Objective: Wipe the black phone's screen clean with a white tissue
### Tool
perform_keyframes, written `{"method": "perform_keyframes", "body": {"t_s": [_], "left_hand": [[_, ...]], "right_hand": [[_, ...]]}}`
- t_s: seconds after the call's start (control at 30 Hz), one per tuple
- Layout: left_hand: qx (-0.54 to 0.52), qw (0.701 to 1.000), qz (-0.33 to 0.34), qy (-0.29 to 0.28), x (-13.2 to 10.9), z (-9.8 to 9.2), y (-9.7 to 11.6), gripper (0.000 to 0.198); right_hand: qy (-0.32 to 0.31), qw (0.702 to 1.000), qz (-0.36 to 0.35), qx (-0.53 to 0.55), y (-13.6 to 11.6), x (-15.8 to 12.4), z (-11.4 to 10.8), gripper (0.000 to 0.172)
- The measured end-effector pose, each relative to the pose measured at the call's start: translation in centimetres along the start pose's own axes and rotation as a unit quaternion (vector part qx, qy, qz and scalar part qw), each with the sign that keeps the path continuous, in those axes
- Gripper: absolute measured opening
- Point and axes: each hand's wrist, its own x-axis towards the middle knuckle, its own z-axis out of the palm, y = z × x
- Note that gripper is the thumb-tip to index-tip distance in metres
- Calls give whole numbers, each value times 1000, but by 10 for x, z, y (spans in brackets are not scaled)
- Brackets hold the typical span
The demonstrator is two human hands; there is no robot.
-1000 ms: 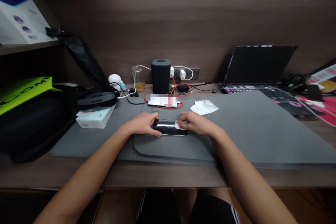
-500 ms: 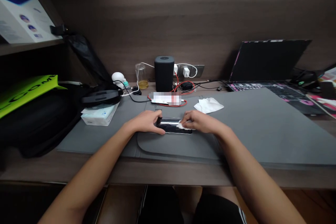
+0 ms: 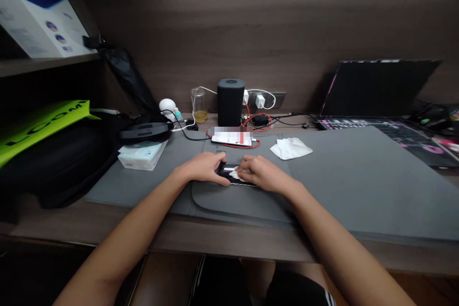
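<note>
In the head view, a dark phone [image 3: 225,171] lies flat on the grey mat [image 3: 358,177], and its long axis runs left to right, along the front edge of the table [image 3: 107,222]. The left hand [image 3: 202,169] is at the phone's left end, and its grip is closed on that end with the thumb on the near side. The right hand [image 3: 260,172] covers the middle and right part, its fingers pinched on a small white wipe [image 3: 234,174] which rests on the screen. Both hands touch the phone and are close together. Behind them are a second phone [image 3: 231,139] with a red cable, a crumpled tissue [image 3: 291,148], a black speaker [image 3: 230,103], and a laptop [image 3: 380,88] against the wooden wall.
</note>
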Motion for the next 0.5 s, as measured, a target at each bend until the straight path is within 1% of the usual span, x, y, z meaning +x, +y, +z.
{"method": "perform_keyframes", "body": {"t_s": [0.13, 0.2, 0.27, 0.4, 0.5], "left_hand": [[4, 1000, 1, 1, -1, -2, 1, 60], [2, 1000, -3, 0, -1, -2, 1, 60], [-1, 1000, -3, -1, -1, -1, 0, 62], [0, 1000, 6, 3, 0, -1, 0, 62], [0, 1000, 4, 4, 0, -2, 1, 62]], "right_hand": [[-38, 998, 39, 43, 17, -17, -20, 18], [-49, 996, 52, 54, 20, -21, -24, 18], [-37, 997, 51, 47, 17, -19, -20, 19], [6, 1000, 13, 16, -2, -6, -1, 25], [7, 1000, -1, 8, -7, -3, 2, 28]]}}
